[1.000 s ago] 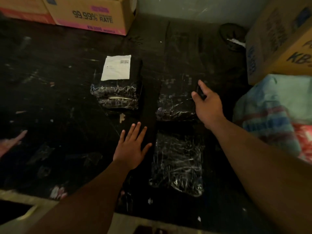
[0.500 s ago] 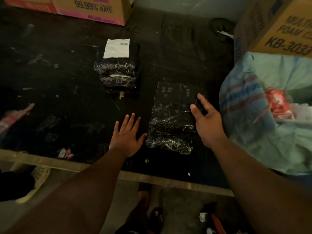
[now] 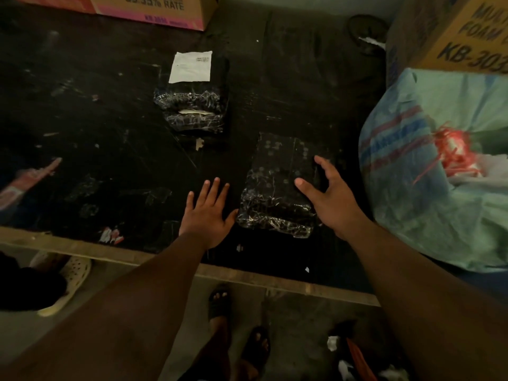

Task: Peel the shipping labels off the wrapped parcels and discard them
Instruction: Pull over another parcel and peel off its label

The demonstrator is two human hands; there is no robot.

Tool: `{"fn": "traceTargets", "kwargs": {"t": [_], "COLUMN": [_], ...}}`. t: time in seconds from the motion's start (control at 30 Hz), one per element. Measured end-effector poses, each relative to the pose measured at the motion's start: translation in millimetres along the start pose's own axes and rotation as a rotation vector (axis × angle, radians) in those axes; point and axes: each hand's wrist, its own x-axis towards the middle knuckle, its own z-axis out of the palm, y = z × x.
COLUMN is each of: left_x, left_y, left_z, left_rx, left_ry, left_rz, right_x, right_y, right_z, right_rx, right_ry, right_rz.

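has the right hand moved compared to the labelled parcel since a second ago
Yes. The right hand has drawn back toward the table's near edge, away from the labelled parcel, and now rests open on the near parcel.

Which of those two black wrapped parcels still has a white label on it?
The farther parcel, up the table from the left hand. A white label sits on its top; the near parcel by the right hand shows none.

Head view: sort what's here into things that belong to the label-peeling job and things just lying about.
Job:
- far parcel with white label on it
- near parcel, no label visible
- left hand, flat on table
- right hand, open at near parcel's edge

Lying about:
- cardboard boxes
- striped sack
- paper scraps
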Motion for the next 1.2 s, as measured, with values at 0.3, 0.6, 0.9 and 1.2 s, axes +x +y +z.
{"fn": "traceTargets", "kwargs": {"t": [0.3,0.6,0.9,1.2], "left_x": [8,24,106,203], "left_y": [0,-24,-102,-159], "left_z": [-29,-111,-193,-206], "left_rx": [-0.085,-0.215,-0.323,-0.379], "left_ry": [-0.17,-0.156,0.155,0.11], "left_rz": [-0.017,-0.097,-0.165,0.021], "right_x": [1,44,140,251], "right_y": [-24,-100,-196,-263], "right_z": [-17,-30,61,157], "right_rx": [-0.175,-0.641,-0.624,-0.695], "right_ry": [-0.07,-0.059,-0.195,-0.196], "right_rz": [0.1,-0.104,-0.311,-0.291]}}
